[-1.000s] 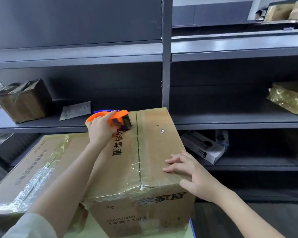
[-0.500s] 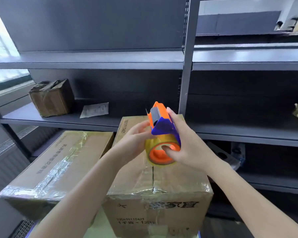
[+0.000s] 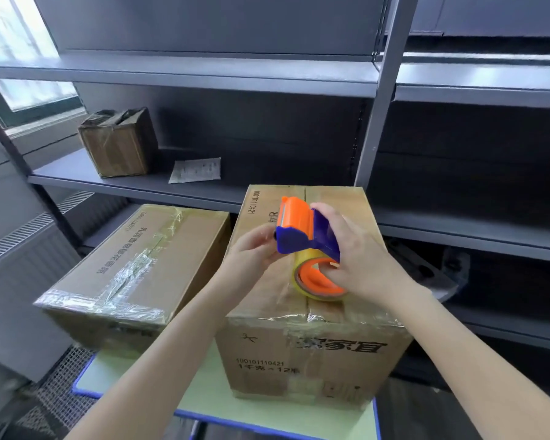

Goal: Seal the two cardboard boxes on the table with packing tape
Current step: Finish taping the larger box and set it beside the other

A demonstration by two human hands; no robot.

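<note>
Grey shelving [image 3: 223,81] backs two taped boxes: tall box [image 3: 302,350], low box [image 3: 134,274] touching its left. Above the tall box, left hand [image 3: 254,249] and right hand [image 3: 359,265] both grip the dispenser [image 3: 305,236].

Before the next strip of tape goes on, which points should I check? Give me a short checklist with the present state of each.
1. Tape dispenser held by both hands: left hand, right hand. Ok.
2. Free tape end pulled out and ready: cannot tell.
3. Taller box flaps closed, tape along the centre seam: ok.
4. Lower box top taped: ok.
5. Far end of the taller box's seam sealed: cannot tell, the dispenser hides part of it.
6. Both boxes resting on the table: ok.
</note>
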